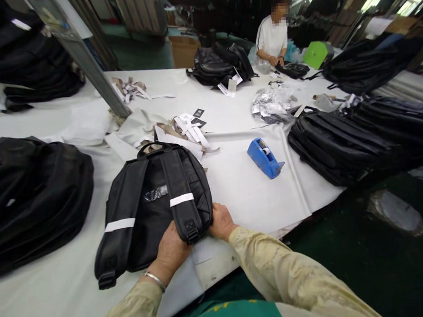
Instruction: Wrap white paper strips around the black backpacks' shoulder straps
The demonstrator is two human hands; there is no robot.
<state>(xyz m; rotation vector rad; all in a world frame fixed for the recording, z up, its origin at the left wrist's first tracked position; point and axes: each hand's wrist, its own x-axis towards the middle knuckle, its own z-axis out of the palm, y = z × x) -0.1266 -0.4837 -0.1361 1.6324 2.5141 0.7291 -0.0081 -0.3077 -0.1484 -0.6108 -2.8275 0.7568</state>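
A black backpack point(146, 210) lies back-side up on the white table point(242, 190), its two shoulder straps each wrapped with a white paper band. My left hand point(171, 251) grips the bottom edge of the backpack under the right strap's buckle, fingers tucked beneath. My right hand point(220, 221) is closed on the backpack's lower right corner. A silver bangle sits on my left wrist.
A blue tape dispenser point(265, 158) lies right of the backpack. Piles of black backpacks point(31, 198) sit at left, and more bags point(357, 137) at right. Paper strips point(190, 128) and plastic wrap point(272, 104) litter the middle. A person in white point(271, 37) works across the table. A metal post point(83, 56) rises at left.
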